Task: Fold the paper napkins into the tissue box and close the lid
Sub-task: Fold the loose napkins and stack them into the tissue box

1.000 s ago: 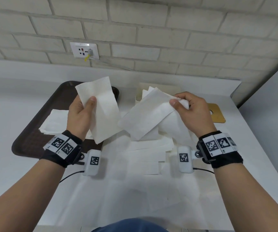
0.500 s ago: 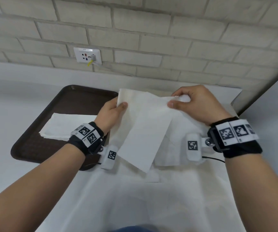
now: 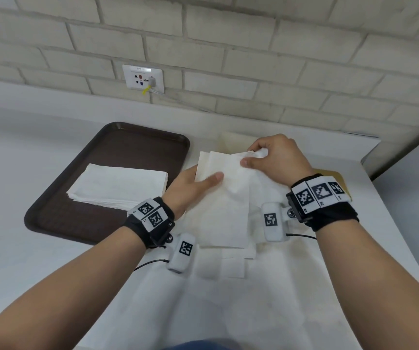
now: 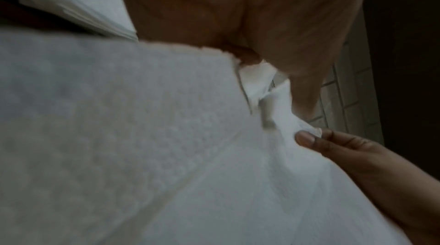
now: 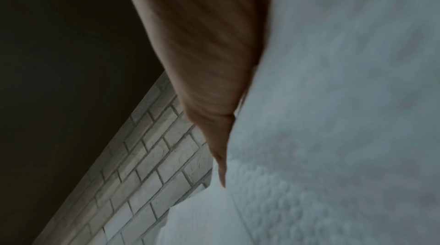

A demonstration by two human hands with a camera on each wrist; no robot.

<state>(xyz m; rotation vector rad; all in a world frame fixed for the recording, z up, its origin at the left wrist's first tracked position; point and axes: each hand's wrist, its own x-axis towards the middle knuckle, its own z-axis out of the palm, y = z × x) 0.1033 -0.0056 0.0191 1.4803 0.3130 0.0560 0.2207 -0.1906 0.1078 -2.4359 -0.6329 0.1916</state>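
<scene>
While wrist views blur, head view shows stacked napkins point(image 3: 117, 185).

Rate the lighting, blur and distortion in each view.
Head view: bright and even, sharp on the brown plastic tray, brick courses bowed by the wide lens. Left wrist view: dim, the white paper napkin blurred up close. Right wrist view: dark, the right hand soft, the bricks sharper.

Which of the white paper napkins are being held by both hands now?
The long white paper napkin in the middle: the left hand and the right hand pinch it. The napkin stack lies untouched on the brown tray.
</scene>
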